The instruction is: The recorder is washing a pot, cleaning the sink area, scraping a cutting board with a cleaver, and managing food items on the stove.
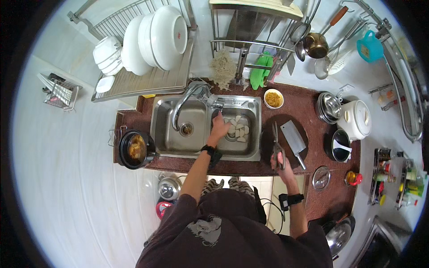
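My left hand reaches over the right basin of a steel double sink, near the base of the chrome faucet; whether it holds anything cannot be told. Several pale, cut vegetable pieces lie in that basin, just right of my fingers. My right hand is closed around a pair of kitchen scissors or tongs, pointing away from me over the round dark cutting board. On the board's right side rests a cleaver with a metal handle.
Behind the board stands a white bowl of yellowish food. A black pot with brown contents sits left of the sink. A glass lid, a black pot with a white spoon and a white cooker are at right. Dishes fill the upper rack.
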{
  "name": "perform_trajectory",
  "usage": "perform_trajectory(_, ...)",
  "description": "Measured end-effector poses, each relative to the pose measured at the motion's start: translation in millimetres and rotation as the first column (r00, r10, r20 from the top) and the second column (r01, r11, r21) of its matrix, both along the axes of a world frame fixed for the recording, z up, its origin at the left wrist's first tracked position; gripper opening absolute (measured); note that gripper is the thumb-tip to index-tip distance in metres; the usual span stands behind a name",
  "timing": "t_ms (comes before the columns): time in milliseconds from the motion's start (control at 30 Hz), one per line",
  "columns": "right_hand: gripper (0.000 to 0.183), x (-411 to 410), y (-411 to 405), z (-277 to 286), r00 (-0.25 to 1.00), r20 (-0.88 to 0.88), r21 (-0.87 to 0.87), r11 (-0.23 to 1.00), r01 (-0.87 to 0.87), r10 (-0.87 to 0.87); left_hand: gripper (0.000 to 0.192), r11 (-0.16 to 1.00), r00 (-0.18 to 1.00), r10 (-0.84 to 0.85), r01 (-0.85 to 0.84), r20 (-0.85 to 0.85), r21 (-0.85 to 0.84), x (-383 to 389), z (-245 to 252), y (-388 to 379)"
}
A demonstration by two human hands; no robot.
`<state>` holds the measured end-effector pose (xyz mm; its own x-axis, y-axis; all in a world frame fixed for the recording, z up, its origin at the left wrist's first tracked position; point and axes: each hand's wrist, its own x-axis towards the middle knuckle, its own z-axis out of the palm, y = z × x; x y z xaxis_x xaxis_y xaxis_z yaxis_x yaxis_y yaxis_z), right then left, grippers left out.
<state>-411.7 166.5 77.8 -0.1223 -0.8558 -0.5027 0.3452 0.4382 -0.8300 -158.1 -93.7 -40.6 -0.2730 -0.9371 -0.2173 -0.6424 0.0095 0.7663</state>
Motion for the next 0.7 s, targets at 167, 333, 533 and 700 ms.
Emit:
perform_trajectory(167, 0.068, 92.1, -4.8, 1.6, 0.974, 0.220, -0.066, 0.995, 0.075, -0.059, 0.090, 0.971, 0.982, -0.115, 0.144, -0.153, 0.193, 13.3, 2.1, -11.3)
perform_trajectory(333, 0.070, 185.0, -48.3, 25.1, 0.891, 0.397, 0.073, 0.976, 0.206, -0.218, 0.078, 0.915, 0.956, -0.127, 0.215, -0.263, 0.342, 69.6, -21.3, -10.5)
perform_trajectory(533, 0.085, 283.0, -112.4, -16.1, 0.651, 0.752, 0.168, 0.985, -0.037, -0.104, 0.039, 0.753, 0.875, 0.256, 0.087, -0.412, 0.652, 205.4, -51.3, 30.0)
perform_trajectory(700, 0.088, 343.1, -149.1, -42.0, 0.510, 0.860, 0.100, 0.982, -0.159, -0.005, 0.035, 0.614, 0.669, 0.560, 0.061, -0.489, 0.787, 258.5, -24.6, 27.7)
